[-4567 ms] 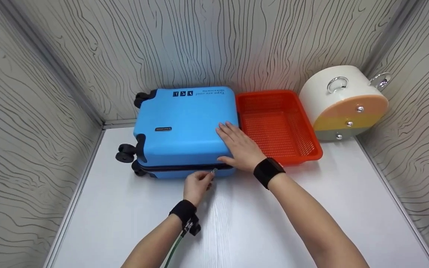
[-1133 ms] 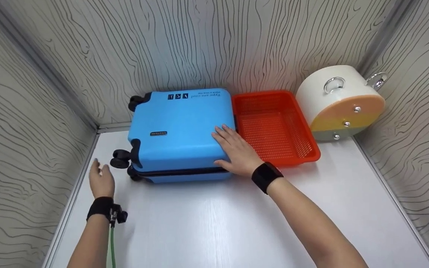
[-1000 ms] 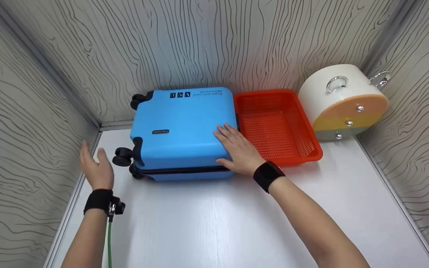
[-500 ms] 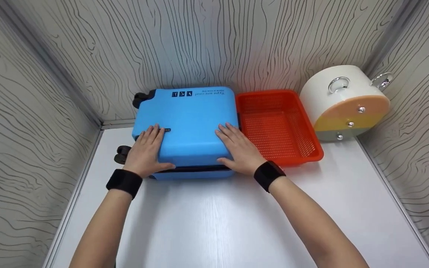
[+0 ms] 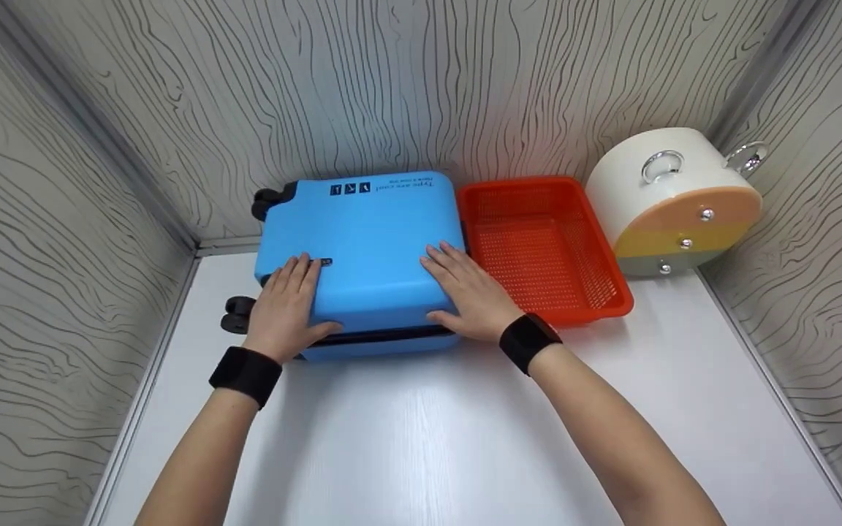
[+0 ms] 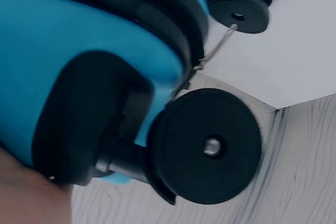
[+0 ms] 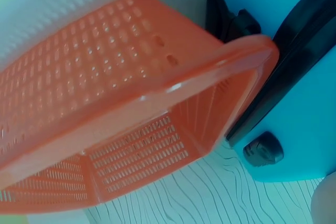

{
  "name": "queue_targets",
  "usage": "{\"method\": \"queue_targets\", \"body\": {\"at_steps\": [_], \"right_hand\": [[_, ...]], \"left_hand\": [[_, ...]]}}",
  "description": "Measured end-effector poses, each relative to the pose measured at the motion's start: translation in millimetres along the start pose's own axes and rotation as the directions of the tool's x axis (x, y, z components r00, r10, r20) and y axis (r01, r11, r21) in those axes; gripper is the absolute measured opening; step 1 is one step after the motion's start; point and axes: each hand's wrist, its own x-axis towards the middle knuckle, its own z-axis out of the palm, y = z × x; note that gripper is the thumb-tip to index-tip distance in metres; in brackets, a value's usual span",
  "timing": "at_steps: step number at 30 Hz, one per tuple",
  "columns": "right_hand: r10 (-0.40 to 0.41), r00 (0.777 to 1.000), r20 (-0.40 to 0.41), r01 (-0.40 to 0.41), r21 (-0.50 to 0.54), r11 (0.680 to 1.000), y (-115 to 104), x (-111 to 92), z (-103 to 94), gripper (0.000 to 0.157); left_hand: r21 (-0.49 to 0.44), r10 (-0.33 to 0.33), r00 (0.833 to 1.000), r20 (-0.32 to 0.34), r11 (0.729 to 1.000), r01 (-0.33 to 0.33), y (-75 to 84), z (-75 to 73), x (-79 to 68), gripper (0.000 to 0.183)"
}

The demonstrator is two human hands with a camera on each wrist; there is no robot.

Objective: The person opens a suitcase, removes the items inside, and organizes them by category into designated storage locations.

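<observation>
A blue hard-shell suitcase lies flat against the back wall, its black zipper seam facing me. My left hand rests on its front left corner, fingers straight on the lid and thumb over the front edge. On the front right corner lies my right hand, fingers extended. Black wheels stick out on the left, partly behind my left hand. The left wrist view has a wheel up close and a thin zipper pull hanging near the seam.
A red perforated plastic basket stands right beside the suitcase. Further right, in the corner, is a white rounded drawer box with a striped front and metal handles. Wood-grain panels enclose the white table on three sides.
My left hand pinched the zipper pull at the front right, moved left past the wheels, and came down on the lid. Since then the suitcase's left end has shifted slightly toward me.
</observation>
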Motion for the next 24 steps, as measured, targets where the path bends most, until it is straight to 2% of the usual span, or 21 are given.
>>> {"method": "queue_targets", "body": {"at_steps": [4,12,18,24], "right_hand": [[-0.021,1.000,0.005,0.021,-0.005,1.000,3.8,0.9,-3.1,0.089],[0.011,0.999,0.039,-0.010,-0.012,1.000,10.5,5.0,-6.2,0.087],[0.044,0.999,0.031,-0.041,-0.086,0.995,17.7,11.4,-2.8,0.081],[0.115,0.993,0.021,-0.108,-0.205,0.973,24.2,20.4,-4.7,0.079]], "left_hand": [[-0.002,-0.016,1.000,-0.008,1.000,0.016,7.9,-2.0,-6.8,0.114],[-0.004,-0.051,0.999,-0.004,0.999,0.051,22.4,-10.6,-19.4,0.103],[-0.012,-0.064,0.997,0.039,0.998,0.065,32.8,-22.0,-31.0,0.090],[-0.099,-0.028,0.997,0.071,0.995,0.035,40.5,-32.2,-39.3,0.068]]}}
